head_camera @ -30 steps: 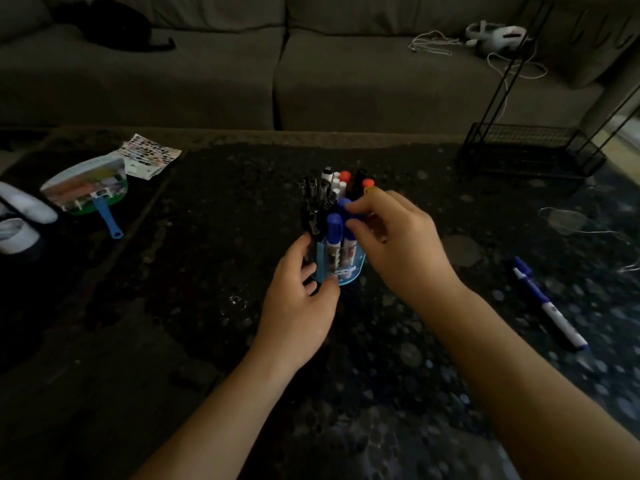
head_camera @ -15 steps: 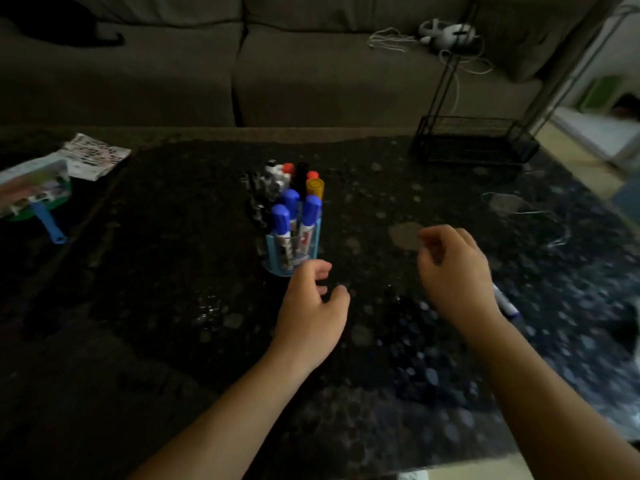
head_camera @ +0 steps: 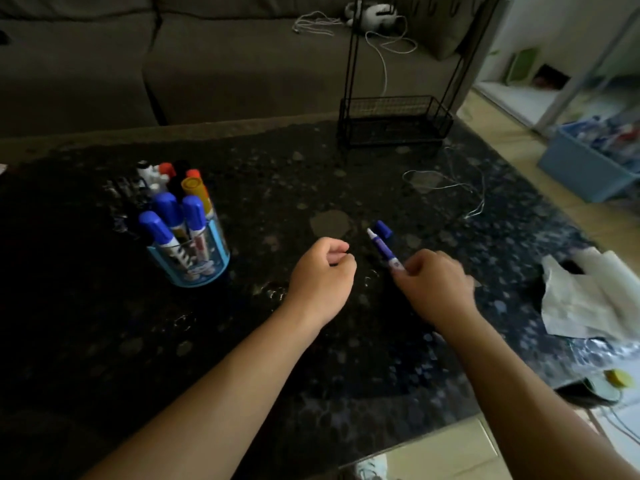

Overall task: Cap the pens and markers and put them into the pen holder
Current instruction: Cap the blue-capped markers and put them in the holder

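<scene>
A round blue pen holder [head_camera: 194, 263] stands on the dark table at the left, filled with several capped markers in blue, yellow, orange and black. An uncapped blue marker [head_camera: 384, 250] points up and away, its near end gripped in my right hand [head_camera: 434, 289]. Its loose blue cap [head_camera: 383, 229] lies on the table just beyond the tip. My left hand [head_camera: 322, 277] hovers left of the marker with fingers curled loosely and nothing in it.
A black wire rack [head_camera: 394, 123] stands at the table's far side. A thin cable [head_camera: 450, 183] lies beyond the marker. Crumpled white paper [head_camera: 595, 299] sits at the right edge. A grey sofa [head_camera: 207, 64] is behind; a blue bin [head_camera: 588, 168] is on the floor.
My right hand left the holder, moved right and took hold of the blue marker. My left hand drew away from the holder. The view swung to the right.
</scene>
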